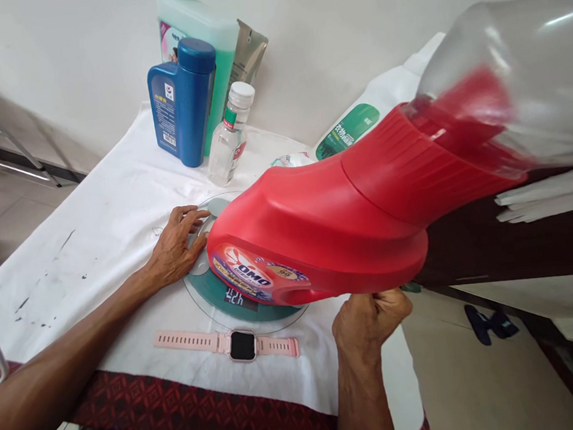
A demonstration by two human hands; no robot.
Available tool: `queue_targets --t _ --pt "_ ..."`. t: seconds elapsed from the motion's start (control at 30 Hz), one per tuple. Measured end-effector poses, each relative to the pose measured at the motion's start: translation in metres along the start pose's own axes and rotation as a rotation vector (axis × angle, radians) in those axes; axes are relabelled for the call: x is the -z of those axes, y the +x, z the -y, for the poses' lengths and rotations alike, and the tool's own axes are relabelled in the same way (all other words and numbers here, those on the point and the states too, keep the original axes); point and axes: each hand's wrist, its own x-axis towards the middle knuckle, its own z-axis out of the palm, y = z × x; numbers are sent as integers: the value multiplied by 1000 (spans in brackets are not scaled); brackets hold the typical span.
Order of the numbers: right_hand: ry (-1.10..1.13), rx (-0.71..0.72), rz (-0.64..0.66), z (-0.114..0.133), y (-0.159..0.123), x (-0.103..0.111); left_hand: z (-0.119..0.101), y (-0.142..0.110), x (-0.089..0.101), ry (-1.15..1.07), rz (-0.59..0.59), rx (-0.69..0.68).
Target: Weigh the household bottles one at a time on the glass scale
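A large red OMO detergent bottle [317, 219] with a clear plastic cap [535, 73] leans to the right, its base over a round glass scale [208, 295]. The scale's lit display shows partly below the bottle. At the bottle's left, my left hand [176, 245] rests by the scale's edge, fingers stretched out and fingertips close to the base. Under the bottle's right side, my right hand [368, 318] is closed against it; the exact grip is hidden. In front of the scale lies a smartwatch with a pink strap [242, 346].
Behind the scale stand a blue bottle [184, 103], a green liquid jug [225, 53] and a small clear bottle [230, 139] with a white cap. A white bottle with a green label [349, 129] leans near the wall. Dark slippers [491, 324] lie on the floor at right.
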Motion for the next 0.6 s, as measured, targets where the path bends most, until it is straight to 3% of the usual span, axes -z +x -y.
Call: queue_targets --t 0.17,0.37,0.5,0.6 --pt "38 -16 5 -4 0 0 0 0 0 -4 1 -7" --pt "506 -12 176 1 -4 -15 -1 1 1 -29 5 18" --pt "525 25 219 17 -2 -23 -1 0 0 -85 15 39" --pt "497 11 300 30 6 -17 0 0 -1 -89 -2 44"
